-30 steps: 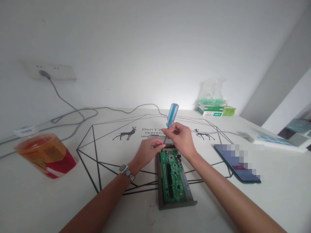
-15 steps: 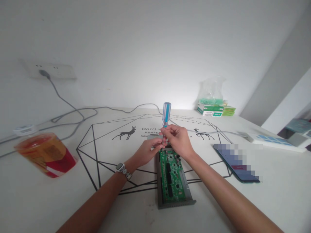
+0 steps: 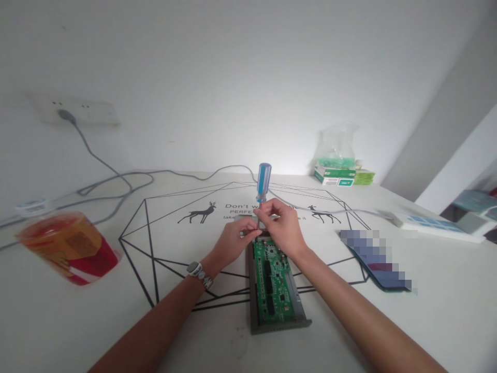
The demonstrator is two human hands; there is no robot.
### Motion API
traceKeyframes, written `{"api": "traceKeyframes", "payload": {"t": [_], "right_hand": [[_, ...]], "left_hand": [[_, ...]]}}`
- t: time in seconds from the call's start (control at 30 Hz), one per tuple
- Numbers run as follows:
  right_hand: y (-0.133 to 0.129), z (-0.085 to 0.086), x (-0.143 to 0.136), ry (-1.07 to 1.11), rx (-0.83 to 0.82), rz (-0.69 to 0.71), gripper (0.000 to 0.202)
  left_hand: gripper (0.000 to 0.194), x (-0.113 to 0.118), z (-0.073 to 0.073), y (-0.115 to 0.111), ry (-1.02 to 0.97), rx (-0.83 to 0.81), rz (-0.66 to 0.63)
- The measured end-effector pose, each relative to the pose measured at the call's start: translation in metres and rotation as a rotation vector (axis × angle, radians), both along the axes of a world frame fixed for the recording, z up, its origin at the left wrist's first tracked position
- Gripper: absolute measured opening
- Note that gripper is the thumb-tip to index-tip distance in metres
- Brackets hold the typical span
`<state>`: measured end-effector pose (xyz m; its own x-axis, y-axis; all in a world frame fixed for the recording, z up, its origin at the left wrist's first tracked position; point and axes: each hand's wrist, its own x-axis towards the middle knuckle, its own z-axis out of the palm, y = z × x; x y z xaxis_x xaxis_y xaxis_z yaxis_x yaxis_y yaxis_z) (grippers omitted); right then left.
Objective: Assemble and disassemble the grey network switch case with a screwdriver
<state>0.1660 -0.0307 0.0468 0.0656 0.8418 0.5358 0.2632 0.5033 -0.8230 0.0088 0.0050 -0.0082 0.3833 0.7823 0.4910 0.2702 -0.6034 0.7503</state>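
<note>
A screwdriver (image 3: 263,180) with a blue and clear striped handle stands nearly upright over the far end of a green circuit board (image 3: 276,290). My right hand (image 3: 282,224) is closed, with thumb and fingers pinching the shaft just below the handle. Down by the tip, my left hand (image 3: 235,239) is closed too, thumb and forefinger pinched at the board's far edge; whatever lies between them is too small to make out. The board sits in a grey metal tray (image 3: 253,305), lengthwise toward me. My fingers partly cover its far end and the screwdriver tip.
An orange and red cup (image 3: 72,248) is at the left, near a grey cable (image 3: 91,150). To the right lie a phone (image 3: 373,261), partly pixelated, and a white power strip (image 3: 438,228). Boxes (image 3: 334,176) with a plastic bag stand at the back right.
The screwdriver has tilted slightly and its shaft shows more below the handle. Both hands have shifted only a little, staying at the board's far end.
</note>
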Motion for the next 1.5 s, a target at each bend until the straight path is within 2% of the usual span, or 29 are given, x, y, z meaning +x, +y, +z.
{"api": "traceKeyframes", "payload": {"t": [0.13, 0.3, 0.37, 0.5, 0.7, 1.07, 1.3, 1.5], "right_hand": [[-0.0003, -0.0006, 0.0014, -0.041, 0.008, 0.009, 0.018], [-0.0003, -0.0035, 0.0037, -0.132, 0.033, 0.038, 0.019], [-0.0003, -0.0045, 0.0037, -0.137, 0.029, 0.052, 0.021], [-0.0020, -0.0041, 0.0020, -0.133, 0.025, 0.046, 0.020], [-0.0047, 0.0003, 0.0008, -0.088, 0.023, -0.051, 0.014], [-0.0032, -0.0022, 0.0031, -0.125, -0.004, 0.039, 0.018], [-0.0032, -0.0025, 0.0030, -0.128, 0.002, -0.029, 0.013], [-0.0038, -0.0017, 0.0061, -0.148, 0.000, 0.003, 0.011]], "left_hand": [[0.018, 0.0006, -0.0012, -0.0002, -0.013, -0.012, 0.002], [0.018, -0.0023, 0.0023, 0.0007, 0.026, -0.036, -0.130], [0.019, -0.0038, 0.0050, 0.0007, 0.056, -0.023, -0.146], [0.020, -0.0046, 0.0068, 0.0003, 0.061, -0.014, -0.090], [0.016, -0.0010, -0.0001, 0.0005, 0.003, -0.021, -0.026], [0.018, -0.0040, 0.0048, -0.0007, 0.142, 0.071, -0.031], [0.015, -0.0024, 0.0017, -0.0009, 0.093, 0.083, 0.030], [0.014, -0.0012, 0.0019, -0.0029, 0.111, 0.113, 0.046]]}}
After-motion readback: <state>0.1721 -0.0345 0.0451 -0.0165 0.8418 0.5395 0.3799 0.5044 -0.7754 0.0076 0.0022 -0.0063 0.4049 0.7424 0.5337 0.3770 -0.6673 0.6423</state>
